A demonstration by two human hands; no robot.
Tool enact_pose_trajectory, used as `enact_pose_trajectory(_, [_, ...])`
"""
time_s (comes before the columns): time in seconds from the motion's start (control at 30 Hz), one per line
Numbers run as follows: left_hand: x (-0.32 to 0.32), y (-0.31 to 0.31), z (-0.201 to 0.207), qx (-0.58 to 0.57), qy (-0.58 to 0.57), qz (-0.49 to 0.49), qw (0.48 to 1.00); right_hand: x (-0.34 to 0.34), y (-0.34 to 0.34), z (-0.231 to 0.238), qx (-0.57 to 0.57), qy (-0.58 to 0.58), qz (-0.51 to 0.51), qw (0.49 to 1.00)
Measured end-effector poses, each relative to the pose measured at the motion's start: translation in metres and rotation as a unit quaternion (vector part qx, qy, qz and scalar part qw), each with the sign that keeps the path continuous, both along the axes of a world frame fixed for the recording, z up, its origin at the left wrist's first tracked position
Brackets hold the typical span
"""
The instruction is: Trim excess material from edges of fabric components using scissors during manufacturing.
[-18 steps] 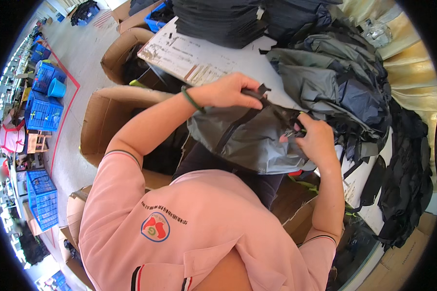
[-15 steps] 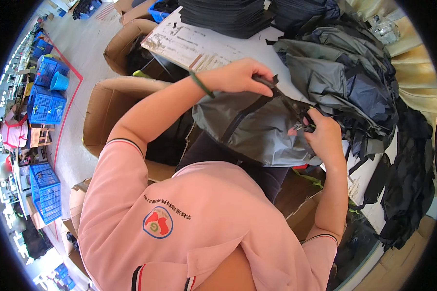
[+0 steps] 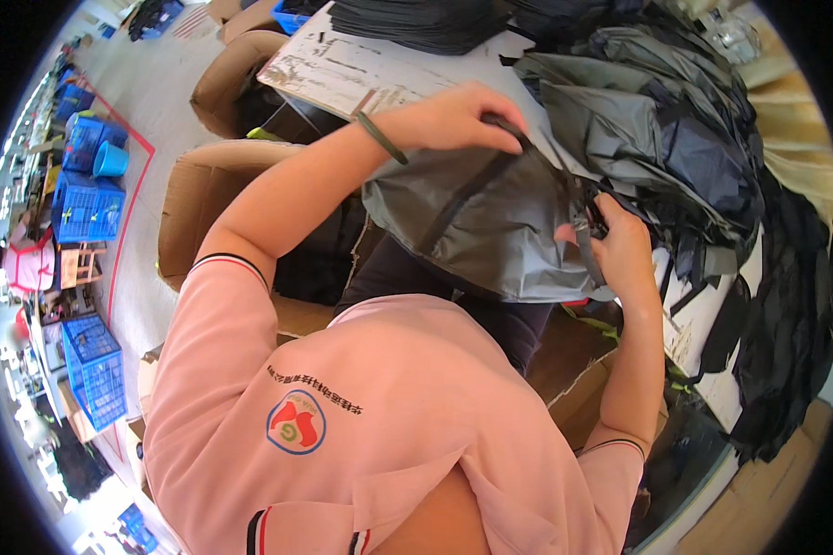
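A grey fabric piece [image 3: 509, 240] with black strips sewn on it hangs over my lap at the table's edge. My left hand [image 3: 477, 120] pinches its black-trimmed upper edge between thumb and fingers. At the right end of that edge, my right hand [image 3: 623, 242] is closed around dark-handled scissors [image 3: 595, 218]. The scissors lie close against the black trim; their blades are partly hidden by the fabric and fingers. A dark strap end hangs beside my right fingers.
Crumpled grey and black fabric [image 3: 657, 139] is heaped on the worn white table [image 3: 342, 69], with a black stack [image 3: 416, 23] behind. Open cardboard boxes [image 3: 190, 213] stand left of my legs. Black straps [image 3: 787, 342] hang at the right. Blue crates [image 3: 88, 203] line the far left.
My left hand has risen slightly with the fabric's edge. My right hand has turned and shifted a little right, and the scissors now point more upright.
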State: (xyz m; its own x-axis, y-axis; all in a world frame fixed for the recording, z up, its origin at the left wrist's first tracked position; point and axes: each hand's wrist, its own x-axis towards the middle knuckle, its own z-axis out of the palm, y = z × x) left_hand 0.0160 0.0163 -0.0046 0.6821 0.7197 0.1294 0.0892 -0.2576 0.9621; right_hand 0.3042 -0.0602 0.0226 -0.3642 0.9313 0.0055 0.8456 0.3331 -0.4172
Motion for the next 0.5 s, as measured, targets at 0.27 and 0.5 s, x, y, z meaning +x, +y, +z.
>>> enact_pose_trajectory(0.27, [-0.01, -0.011, -0.018, 0.403, 0.202, 0.156, 0.879, 0.044, -0.032, -0.042, -0.094, 0.134, -0.13, 0.978])
enact_pose_trajectory(0.5, [0.02, -0.113, -0.094, 0.418, 0.303, -0.1, 0.851, 0.046, -0.075, -0.085, -0.108, 0.138, -0.137, 0.975])
